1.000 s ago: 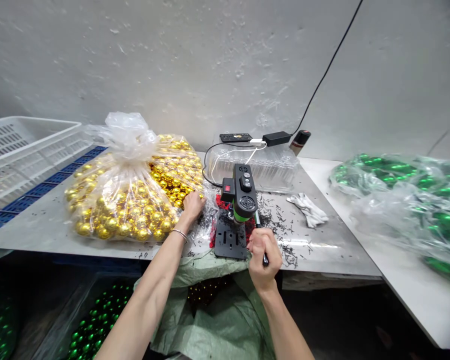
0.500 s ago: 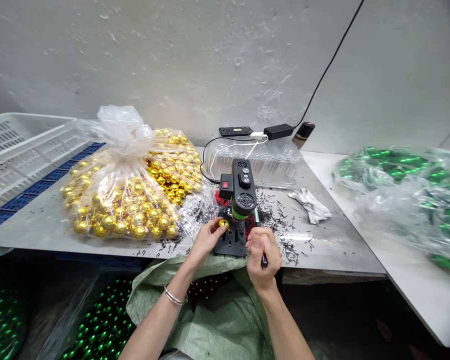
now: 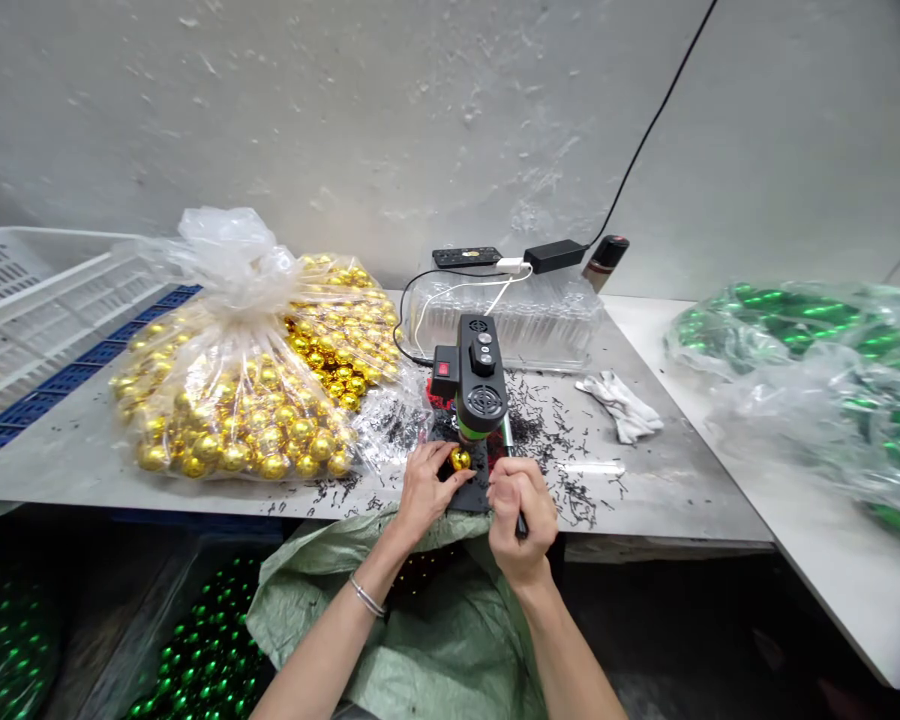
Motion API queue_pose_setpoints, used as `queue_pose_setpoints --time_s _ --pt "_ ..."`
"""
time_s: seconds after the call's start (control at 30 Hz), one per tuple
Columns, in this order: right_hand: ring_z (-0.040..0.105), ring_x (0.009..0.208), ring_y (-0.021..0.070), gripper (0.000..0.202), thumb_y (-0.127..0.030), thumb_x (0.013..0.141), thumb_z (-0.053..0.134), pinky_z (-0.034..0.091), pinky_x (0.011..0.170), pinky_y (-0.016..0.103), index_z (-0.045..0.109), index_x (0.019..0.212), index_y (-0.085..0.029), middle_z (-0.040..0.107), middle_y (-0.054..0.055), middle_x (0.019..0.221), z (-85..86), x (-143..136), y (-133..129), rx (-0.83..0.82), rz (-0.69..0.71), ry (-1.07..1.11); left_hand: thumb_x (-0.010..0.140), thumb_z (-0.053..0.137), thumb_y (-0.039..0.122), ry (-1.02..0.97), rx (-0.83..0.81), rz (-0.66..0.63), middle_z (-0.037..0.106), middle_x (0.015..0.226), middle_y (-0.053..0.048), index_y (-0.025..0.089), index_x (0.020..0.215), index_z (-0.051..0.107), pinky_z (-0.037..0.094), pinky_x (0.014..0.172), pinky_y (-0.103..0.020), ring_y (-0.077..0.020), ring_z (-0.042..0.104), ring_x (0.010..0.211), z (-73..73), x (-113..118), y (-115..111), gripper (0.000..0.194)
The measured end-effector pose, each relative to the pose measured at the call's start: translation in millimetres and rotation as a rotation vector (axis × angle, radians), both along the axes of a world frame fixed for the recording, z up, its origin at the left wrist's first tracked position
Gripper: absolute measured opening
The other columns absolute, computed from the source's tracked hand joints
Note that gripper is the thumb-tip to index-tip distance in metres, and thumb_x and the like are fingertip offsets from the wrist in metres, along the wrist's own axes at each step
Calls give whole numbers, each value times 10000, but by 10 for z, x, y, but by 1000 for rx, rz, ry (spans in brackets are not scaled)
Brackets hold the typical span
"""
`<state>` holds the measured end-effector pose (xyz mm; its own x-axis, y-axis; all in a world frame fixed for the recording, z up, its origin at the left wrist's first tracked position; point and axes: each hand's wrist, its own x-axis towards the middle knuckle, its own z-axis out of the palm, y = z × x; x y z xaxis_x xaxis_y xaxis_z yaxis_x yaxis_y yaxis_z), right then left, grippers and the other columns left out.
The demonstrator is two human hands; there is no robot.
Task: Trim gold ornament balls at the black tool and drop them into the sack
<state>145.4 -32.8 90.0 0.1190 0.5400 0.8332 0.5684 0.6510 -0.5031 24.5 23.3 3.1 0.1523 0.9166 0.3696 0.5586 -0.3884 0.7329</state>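
Between the thumb and fingers of my left hand [image 3: 425, 487] sits a shiny gold ball [image 3: 460, 458]. It is under the head of a small black bench drill press [image 3: 483, 372], just above or on its dark base plate [image 3: 471, 490]; contact cannot be made out. My right hand [image 3: 523, 510] is wrapped round the black-gripped end of the machine's lever [image 3: 508, 432]. Directly below the table edge hangs an open green woven sack [image 3: 450, 640] with gold glints inside, partly hidden by my forearms.
Clear bags of gold balls [image 3: 232, 430] stand left, beside a white crate [image 3: 67, 265]. Black shavings [image 3: 547, 430] litter the metal table [image 3: 675, 490]. White gloves [image 3: 622, 405] lie right, near bagged green balls [image 3: 787, 320]. Behind the machine are clear plastic trays [image 3: 555, 310] and a power adapter [image 3: 555, 256].
My left hand has carried the gold ball slightly right and down, under the machine's head. My right hand keeps its grip on the lever. The view has shifted a little.
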Motion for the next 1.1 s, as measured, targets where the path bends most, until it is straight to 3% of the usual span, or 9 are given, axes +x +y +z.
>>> queue_pose_setpoints --time_s 0.2,0.4,0.67,0.77,0.9,1.0,1.1 --pt "548 664 138 233 -91 911 410 484 609 290 478 721 -208 539 19 731 -185 30 15 16 16 -54 826 720 377 16 25 19 696 1061 -95 208 1083 707 514 913 -444 -264 641 1006 -83 5 6 307" --pt "533 649 122 303 -204 991 329 519 720 338 416 701 -219 481 -8 711 -439 20 130 162 -44 -51 836 713 380 30 31 22 691 1049 -96 208 1086 703 517 902 -432 -262 636 997 -100 16 5 303" --pt "542 661 116 295 -217 996 331 530 756 330 427 717 -224 496 -17 718 -509 46 157 158 -29 -138 845 701 358 33 34 20 692 1039 -101 193 1079 702 520 894 -434 -265 639 988 -90 10 2 286" --pt "539 660 119 286 -201 984 345 509 718 316 433 712 -221 501 -15 721 -411 26 139 148 -19 -96 840 705 342 27 30 12 697 1039 -102 191 1080 702 518 903 -438 -267 642 992 -82 19 33 283" --pt "517 648 123 287 -121 951 386 431 592 271 429 683 -214 504 -1 710 -29 -9 90 59 -50 24 842 700 312 2 31 -11 694 1088 -120 169 1108 684 503 936 -453 -275 636 1035 -58 -6 12 303" --pt "520 647 120 287 -108 939 432 409 590 266 451 671 -208 527 1 710 257 -10 52 -48 -35 46 893 626 312 -5 59 -107 674 1159 -126 178 1198 634 484 971 -460 -267 613 1091 -6 -113 -190 333" --pt "518 655 117 276 -96 937 437 398 592 261 457 685 -206 523 -2 713 329 -10 33 -66 -18 29 896 623 404 64 91 -300 647 1229 -130 199 1314 557 467 998 -459 -270 577 1154 69 -282 -468 470"
